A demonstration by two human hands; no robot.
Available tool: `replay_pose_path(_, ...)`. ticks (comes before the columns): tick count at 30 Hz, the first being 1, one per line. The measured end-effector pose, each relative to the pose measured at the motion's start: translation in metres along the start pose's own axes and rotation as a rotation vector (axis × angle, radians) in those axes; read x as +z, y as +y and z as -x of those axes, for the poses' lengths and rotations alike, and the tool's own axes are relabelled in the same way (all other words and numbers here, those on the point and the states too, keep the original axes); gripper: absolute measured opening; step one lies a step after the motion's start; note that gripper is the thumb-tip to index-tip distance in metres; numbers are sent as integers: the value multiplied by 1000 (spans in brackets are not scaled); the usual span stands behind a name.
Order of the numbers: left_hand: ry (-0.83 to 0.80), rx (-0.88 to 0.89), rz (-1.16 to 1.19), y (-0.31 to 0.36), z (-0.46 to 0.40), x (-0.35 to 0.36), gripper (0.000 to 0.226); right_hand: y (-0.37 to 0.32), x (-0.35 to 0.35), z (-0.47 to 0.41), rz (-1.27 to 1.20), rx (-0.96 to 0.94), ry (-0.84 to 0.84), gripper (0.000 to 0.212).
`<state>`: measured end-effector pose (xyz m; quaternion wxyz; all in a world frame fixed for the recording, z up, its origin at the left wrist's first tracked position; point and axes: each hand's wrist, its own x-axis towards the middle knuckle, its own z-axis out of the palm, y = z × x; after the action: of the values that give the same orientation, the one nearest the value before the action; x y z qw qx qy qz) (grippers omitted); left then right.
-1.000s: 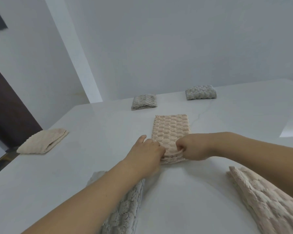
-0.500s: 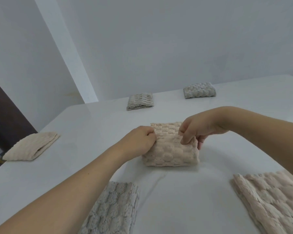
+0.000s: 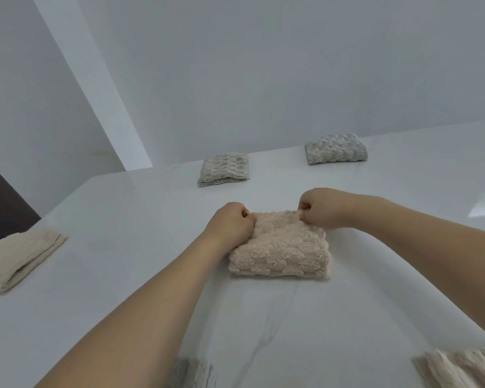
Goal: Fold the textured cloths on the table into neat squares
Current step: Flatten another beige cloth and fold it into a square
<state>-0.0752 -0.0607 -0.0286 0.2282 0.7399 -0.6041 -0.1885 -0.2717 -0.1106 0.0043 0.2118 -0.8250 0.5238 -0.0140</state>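
A beige textured cloth (image 3: 282,253) lies folded into a thick square in the middle of the white table (image 3: 123,219). My left hand (image 3: 230,226) pinches its far left corner with curled fingers. My right hand (image 3: 321,208) pinches the far right corner the same way. Two grey folded cloths, one (image 3: 224,168) at the back centre and one (image 3: 336,148) at the back right, rest near the wall. A cream folded cloth (image 3: 17,259) sits at the left edge.
At the near edge a grey cloth (image 3: 195,373) peeks in at the bottom centre and a beige cloth (image 3: 459,368) at the bottom right. A dark door (image 3: 0,203) stands beyond the table's left side. The wall runs close behind the table.
Both hands carried the near end of the beige cloth over to the far end, turning the long strip into a square. They now hold the far corners down.
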Motion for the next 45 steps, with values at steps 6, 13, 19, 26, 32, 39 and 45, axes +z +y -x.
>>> replay_pose_path(6, -42, -11, 7, -5, -8, -3, 27, 5, 0, -14, -46, -13, 2, 23)
replay_pose_path(13, -122, -87, 155, -2, -12, -9, 29, -15, 24, -31, 41, -188, 10, 29)
replay_pose_path(19, -233, -173, 523, -12, 1, -27, 27, -6, 42, -35, -26, -228, 168, 25)
replay_pose_path(26, -143, -223, 538, -12, -1, -17, 5, 3, 58, -36, -71, -246, 308, 20)
replay_pose_path(32, -158, -255, 568, -7, 14, -17, 30, 0, 60, -34, -1, -241, 324, 38)
replay_pose_path(39, -284, -256, 747, -13, 48, -24, 25, -4, 58, -30, 140, -247, 337, 48)
replay_pose_path(45, -336, -207, 748, -13, 62, -20, 28, 0, 62, -26, -4, -257, 442, 47)
